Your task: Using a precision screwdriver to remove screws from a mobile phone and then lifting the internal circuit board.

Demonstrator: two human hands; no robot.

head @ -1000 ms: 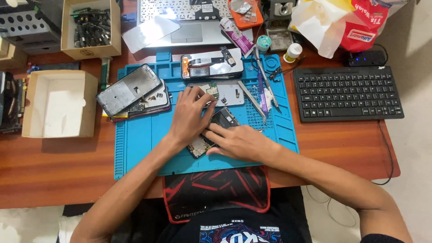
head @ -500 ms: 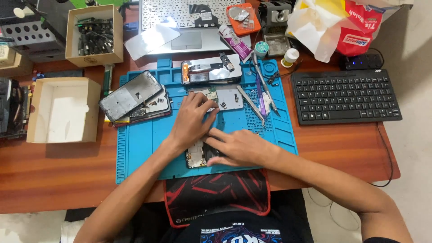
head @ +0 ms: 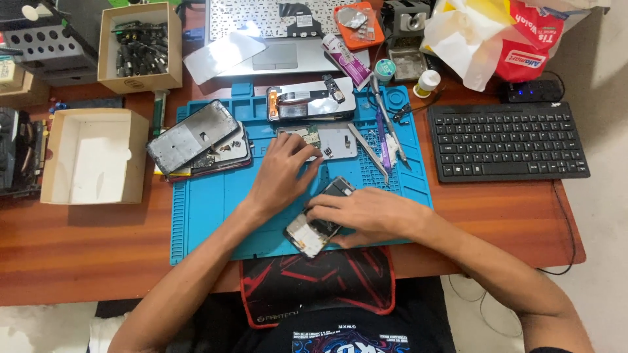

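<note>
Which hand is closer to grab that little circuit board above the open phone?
Probably the left hand. Its fingertips already lie next to the small circuit board on the blue mat. The right hand is lower down, resting on the opened phone.

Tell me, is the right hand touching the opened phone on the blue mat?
Touching. The head view shows the right hand lying over the opened phone, its fingers pressing its upper edge against the blue mat.

The opened phone (head: 318, 219) lies back-off on the blue mat, tilted so its top points to about 1 o'clock, dark circuit board exposed up top, whitish section at its lower end.
</note>
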